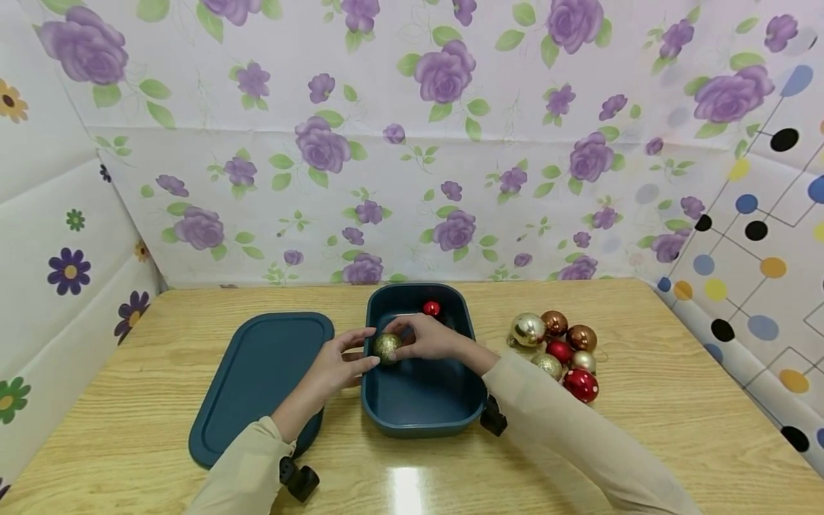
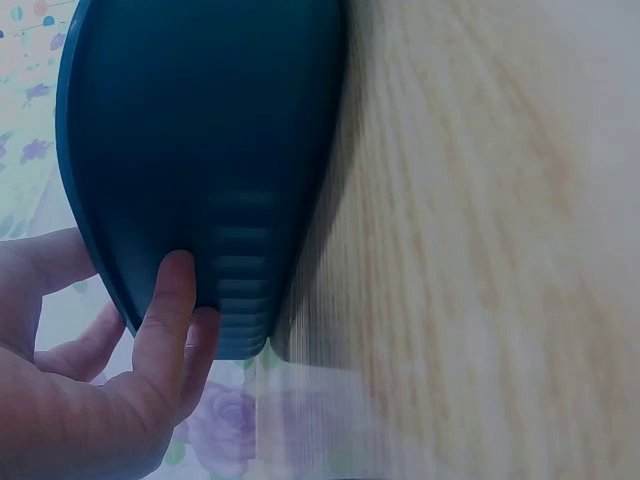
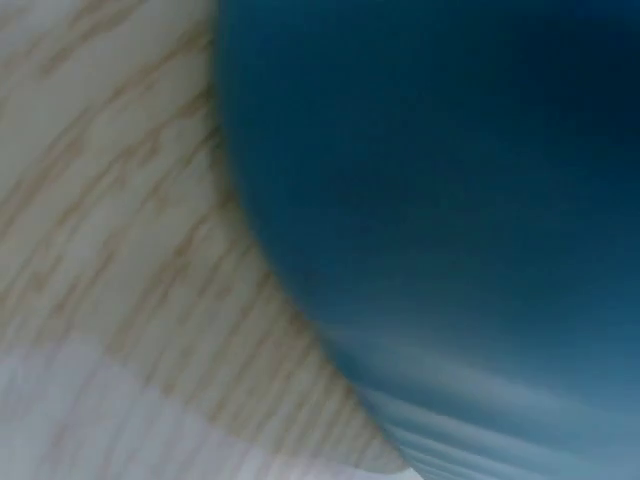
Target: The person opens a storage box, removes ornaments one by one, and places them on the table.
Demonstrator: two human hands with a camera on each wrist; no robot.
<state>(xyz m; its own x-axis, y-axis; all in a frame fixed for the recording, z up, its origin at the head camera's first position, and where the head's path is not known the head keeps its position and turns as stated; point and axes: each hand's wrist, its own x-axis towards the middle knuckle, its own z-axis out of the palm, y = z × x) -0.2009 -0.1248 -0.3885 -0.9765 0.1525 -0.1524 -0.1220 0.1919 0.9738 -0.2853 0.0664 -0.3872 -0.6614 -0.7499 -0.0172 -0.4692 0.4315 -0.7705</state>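
Note:
A dark blue rectangular box [image 1: 421, 400] stands open on the table. At its left rim is my left hand [image 1: 335, 365], holding the side wall. In the left wrist view, some fingers [image 2: 170, 300] of that hand press the outer wall while others reach over the rim. Inside the box, near the left wall, my right hand [image 1: 428, 337] grips a gold glitter Christmas ball [image 1: 386, 347] between thumb and fingers. A small red ball [image 1: 431, 308] lies at the box's far end. The right wrist view shows only the blue box wall [image 3: 430, 220], not the hand.
A matching blue lid [image 1: 260, 379] lies flat left of the box. To the right, beyond my right forearm, several gold, brown and red Christmas balls [image 1: 582, 337] sit in a cluster on the wooden table [image 1: 669, 400]. Patterned cloth [image 1: 386, 179] hangs behind and at both sides.

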